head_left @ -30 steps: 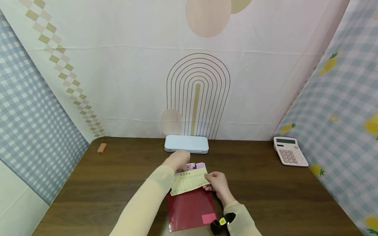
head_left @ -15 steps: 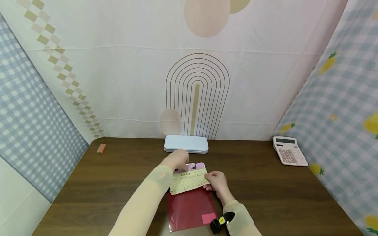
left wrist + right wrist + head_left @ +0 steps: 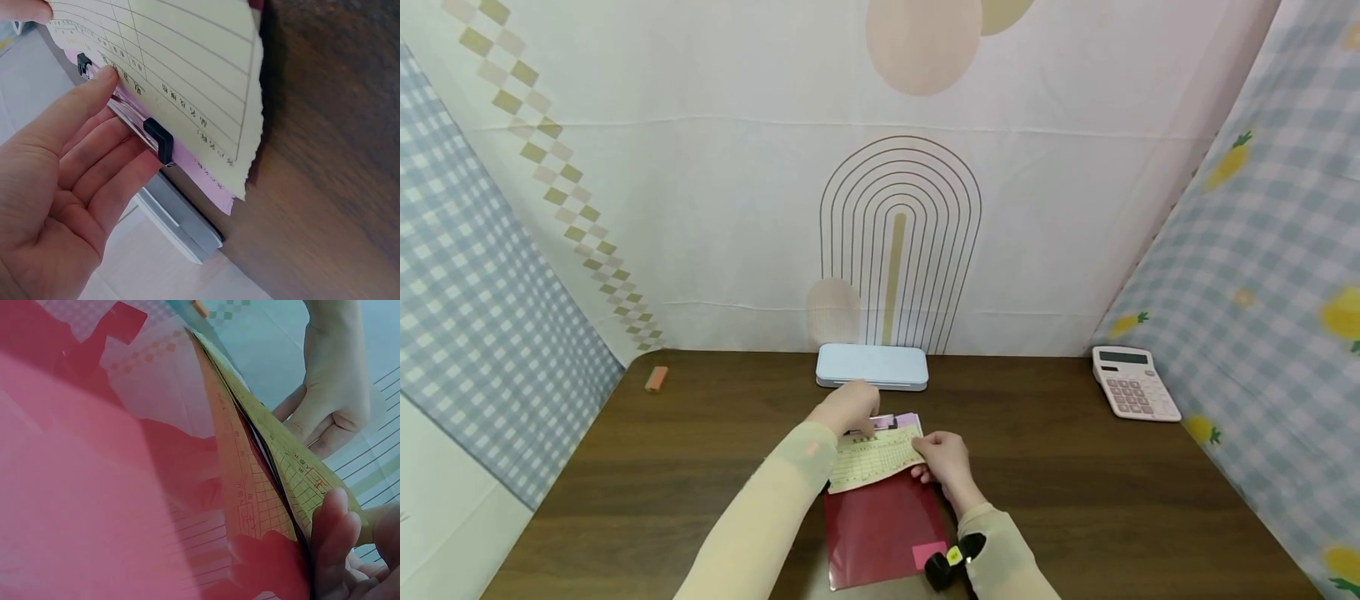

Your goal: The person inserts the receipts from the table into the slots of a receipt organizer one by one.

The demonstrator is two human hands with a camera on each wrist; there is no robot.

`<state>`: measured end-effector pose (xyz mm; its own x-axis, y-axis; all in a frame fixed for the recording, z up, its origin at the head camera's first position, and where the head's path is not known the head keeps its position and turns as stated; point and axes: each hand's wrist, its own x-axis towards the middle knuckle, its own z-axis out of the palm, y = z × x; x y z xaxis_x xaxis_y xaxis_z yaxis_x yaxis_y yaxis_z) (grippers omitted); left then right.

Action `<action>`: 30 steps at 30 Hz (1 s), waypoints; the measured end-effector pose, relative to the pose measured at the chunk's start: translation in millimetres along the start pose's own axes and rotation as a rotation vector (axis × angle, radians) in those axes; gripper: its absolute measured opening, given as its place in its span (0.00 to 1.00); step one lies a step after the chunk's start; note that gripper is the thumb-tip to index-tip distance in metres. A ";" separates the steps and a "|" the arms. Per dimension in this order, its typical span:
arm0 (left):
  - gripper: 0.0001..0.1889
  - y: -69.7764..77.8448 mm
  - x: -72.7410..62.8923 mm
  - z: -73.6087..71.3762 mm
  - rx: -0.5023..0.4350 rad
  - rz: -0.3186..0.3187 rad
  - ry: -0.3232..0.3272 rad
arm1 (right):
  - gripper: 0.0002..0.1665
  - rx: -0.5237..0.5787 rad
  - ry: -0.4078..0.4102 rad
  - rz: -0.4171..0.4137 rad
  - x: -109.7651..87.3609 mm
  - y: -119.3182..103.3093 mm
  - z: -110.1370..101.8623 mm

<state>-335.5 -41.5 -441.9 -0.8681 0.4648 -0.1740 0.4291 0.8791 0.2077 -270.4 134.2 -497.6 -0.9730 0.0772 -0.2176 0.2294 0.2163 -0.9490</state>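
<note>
In the head view a yellow printed form (image 3: 874,460) lies over the top of a glossy dark red folder (image 3: 883,529). A pink sheet (image 3: 203,181) shows beneath the form in the left wrist view, along a metal clip with black ends (image 3: 158,140). My left hand (image 3: 848,407) is at this clip, thumb on the paper side and the other fingers behind it. My right hand (image 3: 945,462) pinches the form's right edge between thumb and fingers. In the right wrist view the form (image 3: 281,450) stands lifted off the folder, which mirrors it.
A pale blue case (image 3: 872,367) stands just behind my left hand on the brown table (image 3: 1060,500). A white calculator (image 3: 1135,385) lies at the back right, a small orange block (image 3: 657,379) at the back left. Cloth walls enclose the sides and back.
My right hand has shifted slightly left with the form's edge in its pinch. The left hand stays at the clip, and the folder has hardly moved.
</note>
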 end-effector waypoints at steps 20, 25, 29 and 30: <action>0.20 -3.8 9.1 2.5 0.018 0.037 -0.039 | 0.11 -0.039 -0.014 0.040 6.7 -0.2 -0.3; 0.22 -5.1 10.3 3.4 0.005 0.047 -0.031 | 0.11 -0.051 0.001 0.029 8.7 -0.1 -0.3; 0.25 -6.4 10.7 1.7 -0.036 0.038 -0.043 | 0.11 -0.061 0.005 0.031 9.3 -1.2 -0.3; 0.26 -6.8 10.6 0.9 -0.046 0.038 -0.048 | 0.11 -0.065 0.005 0.031 9.4 -1.6 -0.4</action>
<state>-347.4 -42.4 -446.0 -0.8380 0.5032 -0.2109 0.4485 0.8555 0.2589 -279.9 134.9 -498.1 -0.9653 0.0898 -0.2452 0.2607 0.2761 -0.9251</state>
